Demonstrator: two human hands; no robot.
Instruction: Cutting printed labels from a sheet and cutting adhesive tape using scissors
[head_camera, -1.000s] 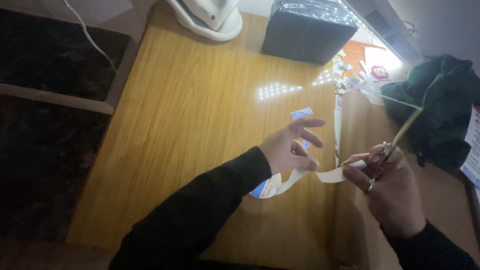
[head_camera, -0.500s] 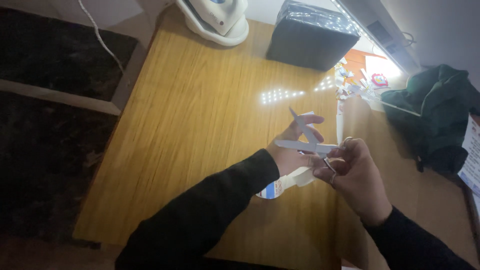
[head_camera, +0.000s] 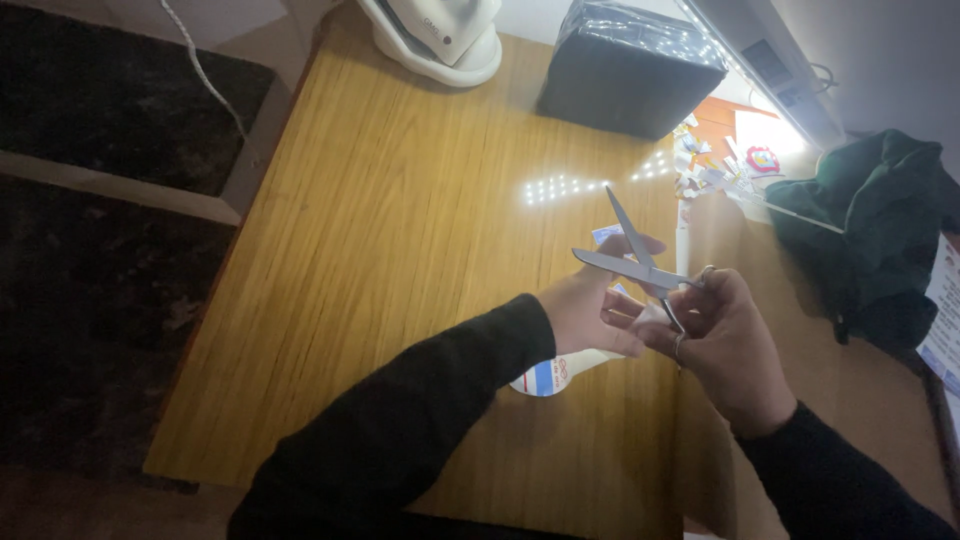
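steel scissors (head_camera: 632, 262) (blades apart) in right hand (head_camera: 730, 345), left hand (head_camera: 590, 310) gripping paper strip (head_camera: 555, 372)

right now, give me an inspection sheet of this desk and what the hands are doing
surface: wooden table, light reflections near its far edge
job's things: scissors with blades open; paper strip curling below the hands
clutter: paper scraps; black box; white appliance base; green cloth
grippers: left hand holds the paper; right hand holds the scissors
cables: white cord on the floor
surroundings: dark floor at left, lamp bar
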